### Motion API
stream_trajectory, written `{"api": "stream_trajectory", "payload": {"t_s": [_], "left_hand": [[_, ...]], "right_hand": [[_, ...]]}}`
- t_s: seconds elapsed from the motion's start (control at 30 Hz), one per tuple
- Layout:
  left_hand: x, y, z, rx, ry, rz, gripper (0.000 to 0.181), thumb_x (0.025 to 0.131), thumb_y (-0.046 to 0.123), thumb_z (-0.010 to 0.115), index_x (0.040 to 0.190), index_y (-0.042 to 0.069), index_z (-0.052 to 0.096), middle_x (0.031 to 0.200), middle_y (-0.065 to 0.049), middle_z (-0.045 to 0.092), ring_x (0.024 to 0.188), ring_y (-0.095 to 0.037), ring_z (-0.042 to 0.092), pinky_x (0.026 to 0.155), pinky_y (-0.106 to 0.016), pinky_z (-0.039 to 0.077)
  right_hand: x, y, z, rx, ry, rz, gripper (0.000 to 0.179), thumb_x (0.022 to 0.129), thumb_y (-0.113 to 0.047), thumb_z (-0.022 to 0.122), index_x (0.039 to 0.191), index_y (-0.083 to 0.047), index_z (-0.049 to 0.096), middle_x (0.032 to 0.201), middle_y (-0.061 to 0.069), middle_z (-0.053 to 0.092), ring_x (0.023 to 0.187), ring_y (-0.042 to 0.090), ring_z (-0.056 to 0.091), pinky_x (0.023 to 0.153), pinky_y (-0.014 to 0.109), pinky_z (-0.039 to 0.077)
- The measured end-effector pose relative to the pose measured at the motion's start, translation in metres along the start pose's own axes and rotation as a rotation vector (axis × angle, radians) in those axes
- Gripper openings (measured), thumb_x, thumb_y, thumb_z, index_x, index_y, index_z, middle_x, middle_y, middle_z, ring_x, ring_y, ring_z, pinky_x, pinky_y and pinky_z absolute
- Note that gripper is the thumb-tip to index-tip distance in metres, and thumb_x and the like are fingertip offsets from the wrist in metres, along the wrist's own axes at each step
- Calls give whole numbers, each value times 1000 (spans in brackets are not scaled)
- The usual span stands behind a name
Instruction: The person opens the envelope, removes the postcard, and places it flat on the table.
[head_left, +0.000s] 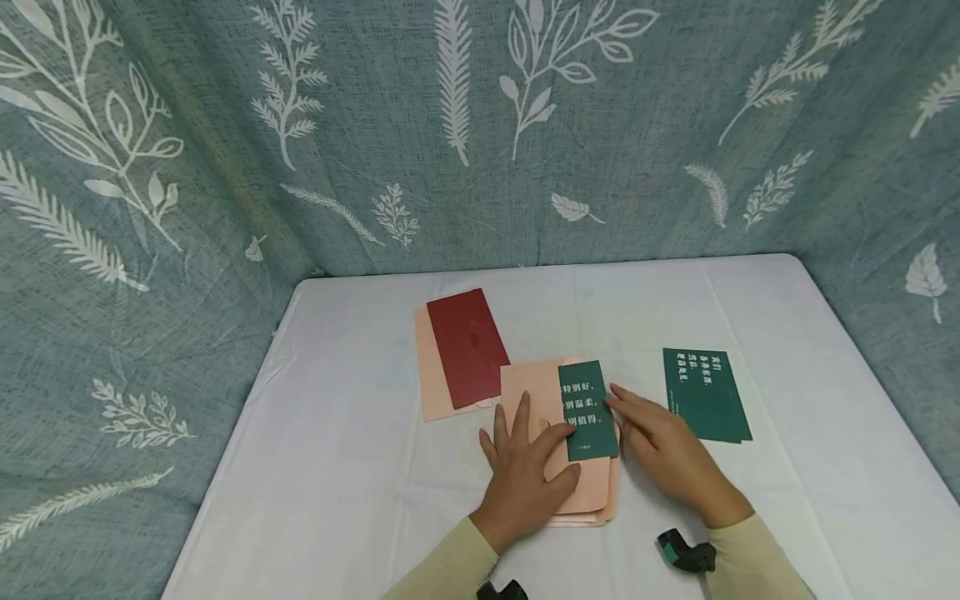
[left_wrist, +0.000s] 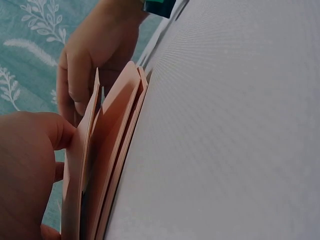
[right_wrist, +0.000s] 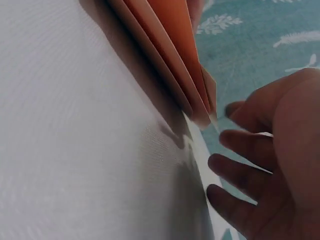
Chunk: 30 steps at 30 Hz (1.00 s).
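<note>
The top pink envelope (head_left: 588,485) lies at the table's center over further pink envelopes (left_wrist: 116,150); at least three layers show, exact count indeterminate. One green card (head_left: 591,417) sits at its right side, left part covered by pink paper, remainder exposed. The left hand (head_left: 525,479) rests flat on this envelope, fingers extended and spread, one fingertip touching the card. The right hand (head_left: 663,446) is beside the card's right edge, fingers parted and gently bent, gripping nothing; contact with the card cannot be determined. Beyond, to the left, one red paper item (head_left: 468,350) overlaps one pink paper item (head_left: 431,367). At right, at least two green cards (head_left: 712,412) lie stacked on the white table (head_left: 337,467).
</note>
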<state>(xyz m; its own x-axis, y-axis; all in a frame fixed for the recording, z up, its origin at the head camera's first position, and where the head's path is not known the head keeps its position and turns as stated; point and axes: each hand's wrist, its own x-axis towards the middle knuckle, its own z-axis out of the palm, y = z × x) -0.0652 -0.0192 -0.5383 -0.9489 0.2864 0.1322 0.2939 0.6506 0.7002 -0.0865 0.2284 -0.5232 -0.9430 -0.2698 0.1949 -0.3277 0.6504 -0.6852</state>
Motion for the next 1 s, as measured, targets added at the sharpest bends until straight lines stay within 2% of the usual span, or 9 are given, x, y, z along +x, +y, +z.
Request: {"api": "stream_trajectory", "payload": {"t_s": [0.1, 0.17, 0.3, 0.4, 0.53, 0.7, 1.0], "left_hand": [[0, 0, 0, -3, 2, -3, 43, 97, 32, 72, 141, 30, 71, 177, -22, 19, 157, -62, 2, 106, -91, -2], [-1, 0, 0, -4, 2, -6, 43, 98, 32, 72, 141, 30, 71, 177, -21, 19, 157, -62, 2, 106, -91, -2], [-1, 0, -1, -4, -2, -11, 44, 98, 33, 73, 142, 30, 70, 178, -20, 18, 157, -61, 2, 107, -91, -2], [-1, 0, -1, -9, -8, -15, 44, 99, 33, 72, 142, 30, 70, 178, -20, 17, 157, -60, 1, 107, -90, -3], [-1, 1, -1, -15, -12, -17, 44, 99, 33, 72, 142, 30, 70, 178, -20, 17, 158, -59, 0, 107, -90, -4], [-1, 1, 0, -14, -11, -19, 44, 98, 33, 72, 142, 31, 70, 178, -20, 17, 158, -60, 0, 107, -90, -4], [-1, 1, 0, -2, -7, -17, 44, 98, 33, 73, 142, 31, 70, 178, -20, 18, 158, -60, 1, 107, -90, -3]], "right_hand": [[0, -1, -1, 75, 67, 10, 44, 107, 2, 61, 151, -2, 63, 155, 13, 60, 139, 37, 59, 107, 56, 50], [1, -1, -2, 142, 103, 38, 44, 108, 2, 62, 152, -2, 62, 152, 13, 63, 135, 36, 63, 103, 45, 55], [2, -1, -6, 393, 107, 136, 45, 112, -4, 59, 156, 2, 53, 152, 17, 62, 132, 37, 64, 95, 31, 58], [2, 0, -10, 580, 87, 247, 49, 114, -12, 58, 159, 3, 47, 152, 21, 60, 131, 34, 65, 90, 34, 61], [3, 2, -11, 725, 70, 389, 54, 114, -22, 62, 160, 2, 46, 150, 24, 60, 124, 23, 69, 90, 40, 62], [5, 2, -7, 823, 47, 471, 58, 111, -21, 67, 159, 4, 45, 147, 28, 60, 115, 19, 72, 89, 42, 62], [6, -3, 0, 835, 25, 501, 53, 109, -6, 65, 157, 7, 45, 137, 28, 64, 106, 18, 74, 85, 39, 63]]}}
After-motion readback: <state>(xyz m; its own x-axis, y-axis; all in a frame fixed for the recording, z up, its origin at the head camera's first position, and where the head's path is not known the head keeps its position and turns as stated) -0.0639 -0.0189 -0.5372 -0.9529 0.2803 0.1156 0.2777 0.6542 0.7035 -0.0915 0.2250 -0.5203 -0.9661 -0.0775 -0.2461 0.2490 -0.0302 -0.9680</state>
